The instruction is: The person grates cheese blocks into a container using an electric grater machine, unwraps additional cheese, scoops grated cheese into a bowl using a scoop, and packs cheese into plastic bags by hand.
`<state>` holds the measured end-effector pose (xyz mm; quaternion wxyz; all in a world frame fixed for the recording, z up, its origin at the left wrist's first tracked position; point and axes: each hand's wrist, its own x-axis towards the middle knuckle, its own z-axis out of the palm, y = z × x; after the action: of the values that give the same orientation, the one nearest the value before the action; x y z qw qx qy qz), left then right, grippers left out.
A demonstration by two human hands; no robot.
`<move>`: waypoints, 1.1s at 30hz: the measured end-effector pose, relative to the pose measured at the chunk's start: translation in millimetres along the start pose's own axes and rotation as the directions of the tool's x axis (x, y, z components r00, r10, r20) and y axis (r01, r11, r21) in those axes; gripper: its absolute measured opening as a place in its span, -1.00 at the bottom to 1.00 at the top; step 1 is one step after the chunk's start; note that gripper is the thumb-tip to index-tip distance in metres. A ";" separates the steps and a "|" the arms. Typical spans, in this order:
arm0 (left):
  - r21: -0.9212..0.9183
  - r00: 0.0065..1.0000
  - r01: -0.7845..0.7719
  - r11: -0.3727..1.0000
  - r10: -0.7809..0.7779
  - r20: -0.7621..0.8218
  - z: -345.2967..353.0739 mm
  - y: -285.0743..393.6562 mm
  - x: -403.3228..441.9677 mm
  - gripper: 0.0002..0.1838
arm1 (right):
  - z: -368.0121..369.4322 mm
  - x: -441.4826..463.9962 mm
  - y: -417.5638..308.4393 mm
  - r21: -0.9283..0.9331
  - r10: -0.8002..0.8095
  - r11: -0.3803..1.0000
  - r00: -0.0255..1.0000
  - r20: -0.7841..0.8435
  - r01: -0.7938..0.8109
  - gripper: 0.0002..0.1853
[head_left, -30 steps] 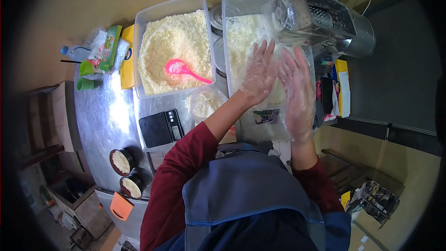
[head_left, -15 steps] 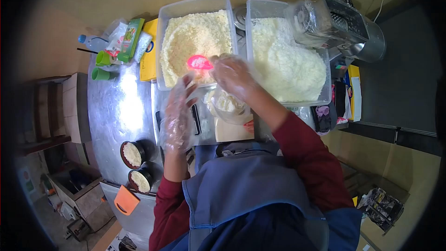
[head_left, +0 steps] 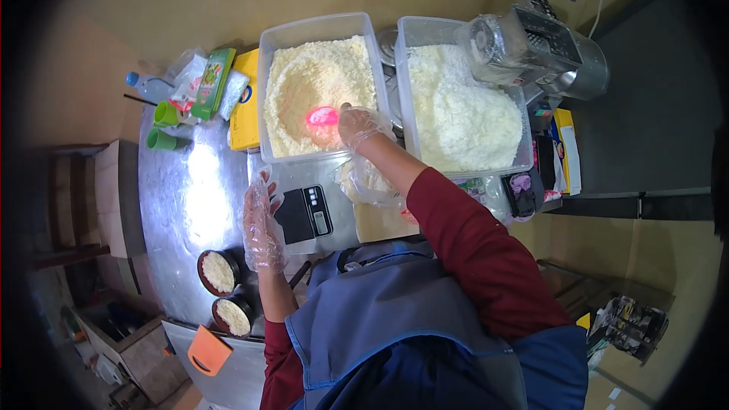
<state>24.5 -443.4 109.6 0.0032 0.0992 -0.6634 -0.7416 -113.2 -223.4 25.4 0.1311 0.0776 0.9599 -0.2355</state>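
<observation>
My right hand (head_left: pixel 363 127), in a clear plastic glove, grips a bright pink scoop (head_left: pixel 322 116) inside the left plastic tub (head_left: pixel 313 24). The scoop's bowl rests at the hollow in the pale crumbly grated food (head_left: pixel 292 83); its handle is hidden by my fingers. My left hand (head_left: pixel 263 222), also gloved, is held over the metal table with its fingers stretched out and nothing in it. Close beside it lies a black digital scale (head_left: pixel 307 214). Below my right wrist sits a clear bag (head_left: pixel 364 182) with whitish contents, partly covered by my arm.
A second tub (head_left: pixel 528 133) holds whiter grated food, with a metal grating machine (head_left: pixel 543 45) behind it. Two dark bowls (head_left: pixel 219 272) of grated food stand at the left front, near an orange scraper (head_left: pixel 208 351). Green cups (head_left: pixel 163 138) and a yellow package (head_left: pixel 244 118) are at the back left.
My left hand has moved left and toward me, away from the tub, uncovering the scale. The pink scoop has dipped lower into the grated food with my right hand. The camera view has shifted slightly.
</observation>
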 end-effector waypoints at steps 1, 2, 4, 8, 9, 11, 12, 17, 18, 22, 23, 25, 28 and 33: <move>0.009 0.999 0.007 1.000 -0.007 0.031 4.1 0.2 4.5 -0.48 | -21.4 -13.6 -7.9 0.046 -0.023 0.999 0.999 -0.023 0.024 -0.72; 0.008 0.999 0.005 1.000 -0.005 0.049 7.0 -5.5 11.6 -0.48 | -37.0 -26.5 -12.5 0.090 -0.046 0.995 0.998 -0.047 0.050 -0.73; 0.056 0.991 -0.089 0.995 0.082 0.109 13.6 -22.9 30.7 -0.47 | -70.9 -60.9 -8.8 0.045 -0.155 0.985 0.970 -0.189 0.166 -0.74; 0.333 0.909 -0.408 0.850 0.346 0.232 39.4 -27.8 67.5 -0.52 | -133.6 -139.8 48.1 0.189 -0.158 0.957 0.939 -0.305 0.222 -0.76; 0.424 0.903 -0.428 0.798 0.365 0.225 47.5 -23.9 74.0 -0.56 | -171.3 -163.1 41.8 -0.125 0.046 0.989 0.973 -0.227 -0.076 -0.75; 0.430 0.879 -0.475 0.768 0.399 0.260 60.3 -27.2 89.9 -0.56 | -189.5 -186.7 81.7 -0.234 0.228 0.924 0.926 -0.302 -0.304 -0.68; 0.444 0.854 -0.521 0.729 0.435 0.286 66.1 -28.3 96.2 -0.57 | -194.7 -191.4 104.0 -0.231 0.307 0.889 0.889 -0.340 -0.395 -0.66; 0.397 0.739 -0.639 0.659 0.383 0.554 143.0 -0.8 59.8 -0.46 | -166.7 -168.3 173.6 -0.118 0.484 0.836 0.821 -0.304 -0.536 -0.63; 0.385 0.686 -0.686 0.617 0.373 0.624 157.9 -3.5 49.8 -0.42 | -157.9 -156.7 170.0 -0.067 0.493 0.850 0.833 -0.252 -0.523 -0.61; 0.462 0.659 -0.731 0.502 0.342 0.670 205.8 -41.9 29.8 -0.31 | -127.0 -126.8 132.2 -0.055 0.424 0.893 0.875 -0.233 -0.447 -0.58; 0.499 0.685 -0.707 0.501 0.309 0.660 212.3 -47.9 30.1 -0.29 | -129.6 -131.5 129.2 -0.052 0.424 0.893 0.875 -0.233 -0.447 -0.58; 0.540 0.700 -0.688 0.485 0.248 0.670 218.5 -58.5 31.0 -0.29 | -147.9 -148.2 112.5 -0.138 0.316 0.929 0.931 -0.184 -0.343 -0.60; 0.593 0.730 -0.644 0.484 0.155 0.666 220.0 -59.1 27.4 -0.30 | -182.3 -174.9 118.6 -0.187 0.438 0.854 0.866 -0.241 -0.485 -0.60; 0.538 0.693 -0.687 0.488 0.217 0.688 217.5 -63.5 31.8 -0.29 | -154.1 -120.5 204.9 -0.191 0.427 0.847 0.849 -0.310 -0.496 -0.61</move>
<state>-31.6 -226.2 64.3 -0.0181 -0.3070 -0.8842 -0.3516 11.6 18.6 103.4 0.0683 0.3193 0.9436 -0.0547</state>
